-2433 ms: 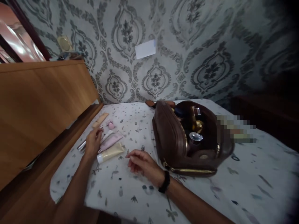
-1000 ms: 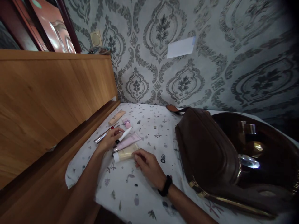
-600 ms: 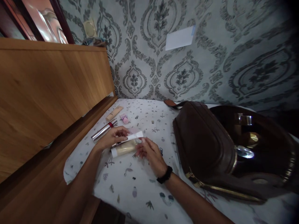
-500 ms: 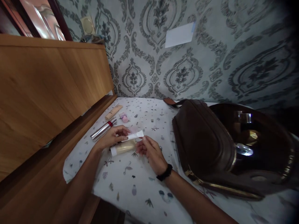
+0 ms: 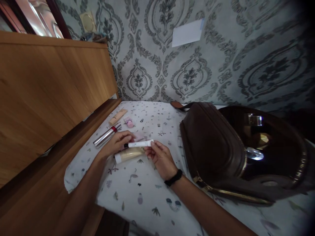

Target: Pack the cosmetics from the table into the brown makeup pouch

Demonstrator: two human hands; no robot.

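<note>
A slim white tube with a black cap (image 5: 140, 143) is held level between my two hands. The right thumb and fingers of my right hand (image 5: 162, 160) pinch its flat white end. My left hand (image 5: 117, 143) is closed about the black-capped end, and its fingers partly hide the cap. Just below lies a beige tube with a white cap (image 5: 130, 154) on the printed sheet, its upper edge partly covered by the hands. Behind the white tube, a pinkish clear item (image 5: 139, 135) rests on the sheet; its kind is unclear.
Left of my hands lie a silver cylinder with a red band (image 5: 105, 136), a peach flat tube (image 5: 117, 116) and a small pink item (image 5: 128, 122). A dark brown bag (image 5: 209, 141) stands open at right, shiny items inside. A wooden cabinet (image 5: 56, 88) borders the left.
The white tube has turned, so its printing and black cap now show. My right hand now grips its flat end. The view has shifted slightly.
</note>
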